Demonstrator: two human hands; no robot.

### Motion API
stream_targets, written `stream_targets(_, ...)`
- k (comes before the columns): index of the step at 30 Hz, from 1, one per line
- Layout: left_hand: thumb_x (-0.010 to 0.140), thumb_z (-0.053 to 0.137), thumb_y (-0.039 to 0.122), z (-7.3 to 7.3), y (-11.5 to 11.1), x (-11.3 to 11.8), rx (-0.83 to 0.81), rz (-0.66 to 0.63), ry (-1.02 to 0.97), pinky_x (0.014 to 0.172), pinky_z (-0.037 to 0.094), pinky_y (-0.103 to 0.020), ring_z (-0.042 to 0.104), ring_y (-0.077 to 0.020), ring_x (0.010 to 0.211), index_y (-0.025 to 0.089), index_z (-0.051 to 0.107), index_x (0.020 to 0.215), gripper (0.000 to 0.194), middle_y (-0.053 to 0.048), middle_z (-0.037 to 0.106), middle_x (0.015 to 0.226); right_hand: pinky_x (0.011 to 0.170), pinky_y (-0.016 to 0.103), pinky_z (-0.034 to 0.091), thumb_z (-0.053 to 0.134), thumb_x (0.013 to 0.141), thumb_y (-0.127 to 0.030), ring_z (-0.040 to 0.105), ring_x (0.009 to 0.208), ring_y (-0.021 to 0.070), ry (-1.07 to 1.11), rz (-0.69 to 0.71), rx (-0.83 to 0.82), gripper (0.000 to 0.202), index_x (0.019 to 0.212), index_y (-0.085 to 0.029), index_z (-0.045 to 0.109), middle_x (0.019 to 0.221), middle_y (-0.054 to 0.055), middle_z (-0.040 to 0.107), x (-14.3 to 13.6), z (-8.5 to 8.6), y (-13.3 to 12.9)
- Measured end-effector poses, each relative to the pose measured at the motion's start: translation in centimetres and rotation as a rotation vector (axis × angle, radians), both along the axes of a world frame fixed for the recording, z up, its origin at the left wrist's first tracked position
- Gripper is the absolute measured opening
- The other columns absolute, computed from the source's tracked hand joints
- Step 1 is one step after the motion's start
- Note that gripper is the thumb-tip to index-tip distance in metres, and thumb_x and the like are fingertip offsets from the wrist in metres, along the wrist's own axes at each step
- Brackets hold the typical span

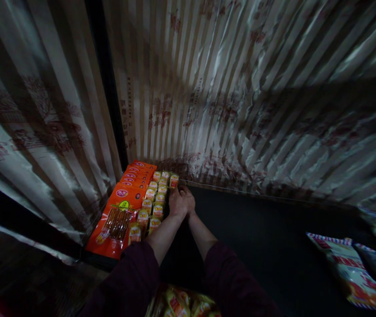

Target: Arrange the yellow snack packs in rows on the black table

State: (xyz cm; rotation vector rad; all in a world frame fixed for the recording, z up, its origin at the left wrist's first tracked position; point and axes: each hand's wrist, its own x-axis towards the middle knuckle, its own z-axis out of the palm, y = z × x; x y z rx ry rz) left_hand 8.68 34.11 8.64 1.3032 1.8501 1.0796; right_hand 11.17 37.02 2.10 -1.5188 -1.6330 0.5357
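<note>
Both my hands are together at the back of a black shelf [240, 233], just right of rows of small yellow-wrapped snack packs [158, 210]. My left hand [177, 203] is closed, its fingertips close to the rearmost pack of the right-hand row [173, 181]. My right hand [188, 200] is closed too and presses against the left one. Whatever the fingers hold, if anything, is hidden by the hands. To the left of the packs lie overlapping orange snack bags [125, 193]; the front one has a clear window showing brown sticks.
Striped, printed plastic sheeting [227, 101] hangs behind and left of the shelf, with a dark post [106, 75] at the corner. Colourful snack bags [353, 268] lie at right. Below my arms sits a container of more yellow packs [183, 304].
</note>
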Motion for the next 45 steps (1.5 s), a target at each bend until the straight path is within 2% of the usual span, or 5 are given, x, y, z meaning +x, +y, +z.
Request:
stream_targets(5,0.085,0.039,0.020,1.1,-1.9,1.2,0.005,-0.013,-0.023,0.104,0.033,-0.045,0.044,-0.0314,0.125,0.018,0.064,0.110,0.036,-0.014,0.065,0.108,0.082,0.027,0.046,0.048,0.073,-0.016,0.059,0.091,0.0164,0.024,-0.037,-0.046,0.029,0.097,-0.021,0.063,0.095,0.004,0.065,0.4,2.0,-2.8)
stream_targets(11,0.084,0.042,0.018,2.3,-5.8,-1.1,-0.059,0.021,-0.035,0.099,0.039,-0.038,0.054,-0.0268,0.114,0.017,0.065,0.105,0.031,-0.014,0.066,0.106,0.082,0.029,0.048,0.045,0.072,-0.015,0.059,0.088,0.0172,0.064,-0.030,-0.057,0.030,0.092,-0.021,0.065,0.091,0.004,0.065,0.5,3.7,-6.7)
stream_targets(23,0.085,0.039,0.016,4.6,-12.8,-3.7,-0.176,-0.031,-0.010,0.097,0.039,-0.026,0.056,-0.0182,0.113,0.012,0.062,0.111,0.035,-0.013,0.063,0.118,0.078,0.028,0.048,0.044,0.072,-0.016,0.059,0.082,0.0160,0.104,-0.042,-0.111,0.028,0.088,-0.021,0.066,0.089,0.004,0.065,-0.1,4.2,-12.7)
stream_targets(36,0.085,0.041,0.018,3.9,-16.0,-3.6,-0.192,-0.032,-0.052,0.094,0.042,-0.025,0.059,-0.0165,0.108,0.017,0.063,0.108,0.032,-0.010,0.065,0.115,0.080,0.027,0.049,0.047,0.069,-0.014,0.061,0.083,0.0151,0.085,-0.037,-0.098,0.024,0.083,-0.020,0.066,0.084,0.001,0.066,0.2,3.3,-15.8)
stream_targets(45,0.087,0.038,0.019,2.4,-18.2,-4.3,-0.213,-0.096,0.001,0.097,0.039,-0.024,0.056,-0.0163,0.112,0.012,0.060,0.114,0.036,-0.012,0.063,0.119,0.079,0.026,0.048,0.046,0.074,-0.012,0.061,0.084,0.0162,-0.015,-0.048,-0.152,0.026,0.086,-0.022,0.067,0.088,0.003,0.066,-0.2,4.2,-19.3)
